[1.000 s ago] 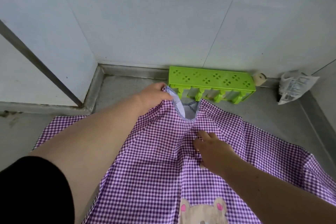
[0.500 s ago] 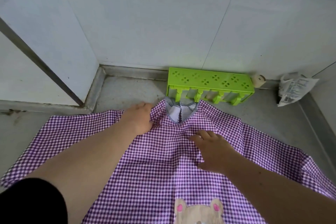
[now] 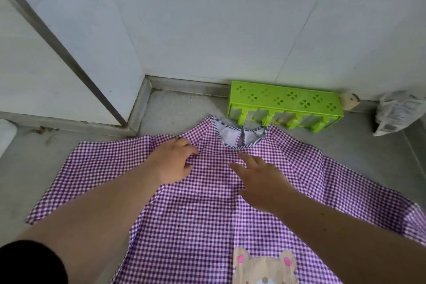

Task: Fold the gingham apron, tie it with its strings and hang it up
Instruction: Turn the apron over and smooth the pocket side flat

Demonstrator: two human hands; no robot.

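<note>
- The gingham apron [image 3: 207,226] lies spread face up on the grey floor [image 3: 179,108], with its neckline just beyond both hands and its two side flaps reaching out past each wrist
- The left hand [image 3: 171,163] rests on the cloth with fingers bent and knuckles up, just short of the neckline; it seems to bunch a small ridge of fabric under the fingertips, though a true pinch is hard to confirm from this angle
- The right hand [image 3: 258,180] lies flat beside it, fingers straight and spread, pressing the cloth down
- Judged from this layout, the task is at its start: the apron is only laid out and being smoothed, no fold is made, nothing is tied, nothing hangs
- The strings are not to be seen; they may lie under the cloth or beyond the frame
- The lower part of the apron is cut off at the bottom edge, with only the top of a bear patch [image 3: 265,267] showing below the right forearm
- No hook or rail for hanging is in view; a green plastic rack [image 3: 285,101] sits against the wall beyond the fingertips, and a white packet [image 3: 396,113] lies far off to the right
</note>
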